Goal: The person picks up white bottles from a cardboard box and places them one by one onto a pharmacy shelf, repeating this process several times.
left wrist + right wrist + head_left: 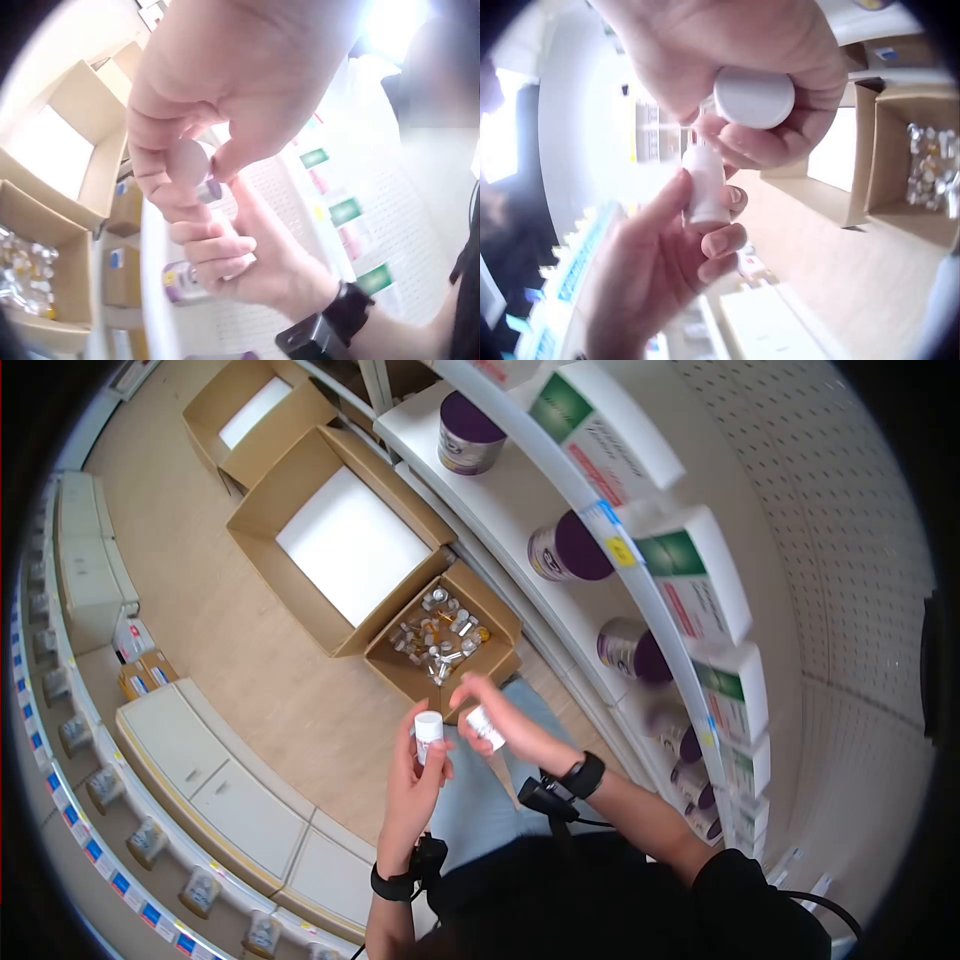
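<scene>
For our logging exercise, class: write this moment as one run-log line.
left hand: grips white bottle | right hand: grips second white bottle | below: open box of small bottles

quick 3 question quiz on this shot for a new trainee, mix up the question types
1. True or false: the left hand is empty.
2. Multiple choice: what does the right hand hold? A) a purple-lidded can B) a small white bottle C) a cardboard flap
3. Fill in the blank: the loose small bottles lie in an open cardboard ____ on the floor.

Key
1. False: it grips a white-capped bottle.
2. B
3. box
</scene>
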A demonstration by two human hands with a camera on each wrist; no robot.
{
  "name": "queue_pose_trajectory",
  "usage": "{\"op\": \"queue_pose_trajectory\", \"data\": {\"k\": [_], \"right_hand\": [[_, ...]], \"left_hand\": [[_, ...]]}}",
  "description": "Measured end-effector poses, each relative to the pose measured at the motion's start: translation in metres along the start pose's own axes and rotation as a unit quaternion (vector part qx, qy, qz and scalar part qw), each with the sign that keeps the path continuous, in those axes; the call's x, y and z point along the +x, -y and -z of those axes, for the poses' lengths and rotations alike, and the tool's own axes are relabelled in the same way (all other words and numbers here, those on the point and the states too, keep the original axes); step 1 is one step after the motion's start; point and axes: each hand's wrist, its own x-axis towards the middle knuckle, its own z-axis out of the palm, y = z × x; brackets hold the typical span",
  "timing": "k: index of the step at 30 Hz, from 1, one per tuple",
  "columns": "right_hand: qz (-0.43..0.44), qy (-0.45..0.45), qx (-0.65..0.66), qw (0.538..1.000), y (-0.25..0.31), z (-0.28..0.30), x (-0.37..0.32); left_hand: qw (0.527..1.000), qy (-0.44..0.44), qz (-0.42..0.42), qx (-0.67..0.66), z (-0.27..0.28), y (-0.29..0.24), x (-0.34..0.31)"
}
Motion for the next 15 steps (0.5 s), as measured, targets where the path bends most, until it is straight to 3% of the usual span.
{"op": "queue_pose_trajectory", "data": {"k": [1, 4, 7, 9, 13, 15], "right_hand": [[0.010, 0.028, 0.077, 0.997, 0.008, -0.008, -0.014], [0.088, 0.074, 0.140, 0.983, 0.022, -0.037, -0.049], [0.160, 0.033, 0.144, 0.976, 0.019, -0.068, -0.101], [0.185, 0.061, 0.152, 0.969, 0.009, -0.083, -0.128], [0.347, 0.013, 0.080, 0.934, -0.023, -0.101, -0.173], [0.432, -0.088, -0.035, 0.897, -0.039, -0.110, -0.200]], "left_hand": [[1.000, 0.009, -0.007, 0.009, -0.002, -0.019, -0.011], [0.988, 0.116, -0.088, -0.050, 0.002, -0.063, -0.037], [0.968, 0.210, -0.134, -0.036, 0.003, -0.090, -0.063], [0.958, 0.256, -0.129, -0.030, 0.013, -0.106, -0.082], [0.931, 0.342, -0.130, -0.003, 0.018, -0.121, -0.110], [0.930, 0.325, -0.146, 0.085, 0.013, -0.124, -0.122]]}}
